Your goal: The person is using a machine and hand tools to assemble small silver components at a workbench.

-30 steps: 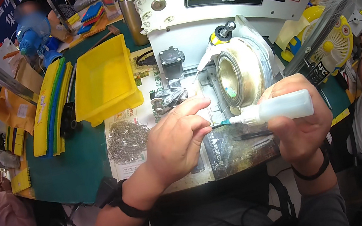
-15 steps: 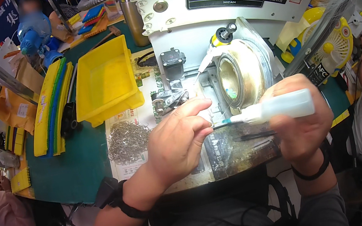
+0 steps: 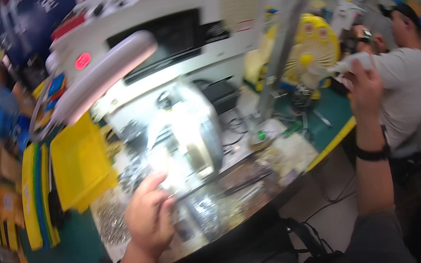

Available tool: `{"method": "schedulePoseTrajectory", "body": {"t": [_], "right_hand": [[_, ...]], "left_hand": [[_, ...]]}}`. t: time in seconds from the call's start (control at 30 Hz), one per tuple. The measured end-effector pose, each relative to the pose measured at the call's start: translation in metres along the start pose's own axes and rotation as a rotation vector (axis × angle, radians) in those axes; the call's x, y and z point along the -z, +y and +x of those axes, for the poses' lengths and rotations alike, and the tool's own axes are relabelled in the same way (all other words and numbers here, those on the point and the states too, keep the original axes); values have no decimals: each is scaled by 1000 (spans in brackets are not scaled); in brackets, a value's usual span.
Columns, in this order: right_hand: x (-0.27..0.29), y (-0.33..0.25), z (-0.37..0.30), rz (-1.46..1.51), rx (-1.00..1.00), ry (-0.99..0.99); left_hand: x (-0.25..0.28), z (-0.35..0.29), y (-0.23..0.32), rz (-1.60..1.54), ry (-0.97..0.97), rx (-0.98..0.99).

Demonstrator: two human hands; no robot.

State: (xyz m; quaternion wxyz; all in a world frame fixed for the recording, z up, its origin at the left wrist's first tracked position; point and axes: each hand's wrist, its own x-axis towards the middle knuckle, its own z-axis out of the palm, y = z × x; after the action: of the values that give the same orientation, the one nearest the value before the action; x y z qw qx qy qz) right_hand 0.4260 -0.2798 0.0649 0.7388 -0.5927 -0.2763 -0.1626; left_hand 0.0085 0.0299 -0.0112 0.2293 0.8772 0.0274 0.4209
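Note:
My left hand (image 3: 150, 218) is raised over the near left part of the bench, beside a pile of thin metal wire pieces (image 3: 113, 222). Its fingers are curled with thumb and index close together; what they pinch, if anything, is too small and blurred to make out. Far to the right, in front of the yellow fan (image 3: 309, 52), my right hand (image 3: 366, 86) is lifted high. A blurred whitish squeeze bottle (image 3: 344, 64) shows at its fingers. Between my hands, a round polishing wheel in its housing (image 3: 198, 139) stands under glaring lamp light.
A lamp (image 3: 105, 77) arches over the machine panel. On the left are a yellow tray (image 3: 79, 168) and stacked coloured strips (image 3: 36, 196). Dark tweezers (image 3: 247, 180) lie near the front edge. Right of the bench a person in a light shirt (image 3: 404, 80) sits close to my right hand.
My right hand has swung up and away to the right with the bottle, leaving my left hand. The view has turned to the right, and the lamp shows lower.

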Motion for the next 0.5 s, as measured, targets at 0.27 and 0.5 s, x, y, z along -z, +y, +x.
{"method": "schedulePoseTrajectory", "body": {"t": [0.27, 0.5], "right_hand": [[-8, -5, 59, -442, 81, -54], [-34, -12, 20, -244, -9, -81]], "left_hand": [[-6, -2, 5, 31, 17, 4], [-3, 0, 5, 50, 14, 4]]}}
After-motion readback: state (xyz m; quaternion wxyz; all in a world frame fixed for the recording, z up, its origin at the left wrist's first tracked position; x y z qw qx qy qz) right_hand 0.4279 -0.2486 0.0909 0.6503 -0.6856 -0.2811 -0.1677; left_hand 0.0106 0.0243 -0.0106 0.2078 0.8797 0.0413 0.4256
